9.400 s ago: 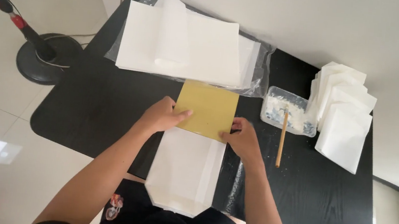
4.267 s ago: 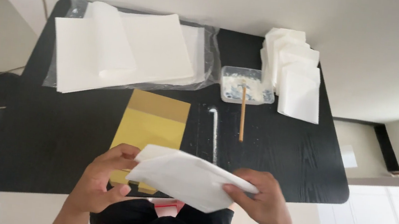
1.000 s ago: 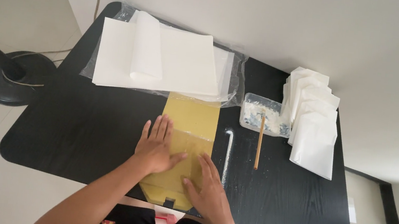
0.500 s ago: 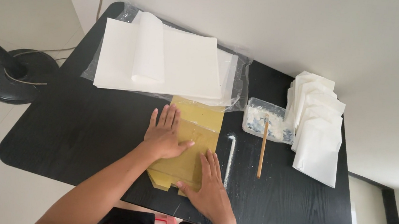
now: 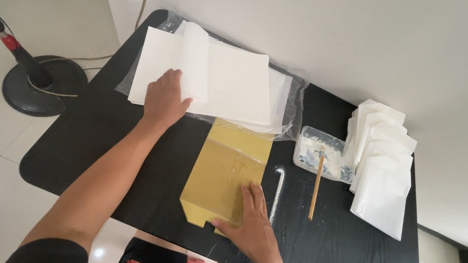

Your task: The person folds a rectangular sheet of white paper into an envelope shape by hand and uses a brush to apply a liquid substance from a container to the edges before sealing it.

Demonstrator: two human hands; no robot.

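Head view, left to right: left hand lies flat, ungripped, on the white paper stack at upper centre; bare black table below it. Right hand presses open-palmed on the yellow template, lower centre, its bottom edge at the table rim. Folded white bags sit right; both forearms are cut off.

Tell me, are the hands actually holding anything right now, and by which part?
Nothing is gripped. The left hand lies on the white paper stack, at its near left part. The right hand presses flat on the yellow folded sheet, at its near right corner.
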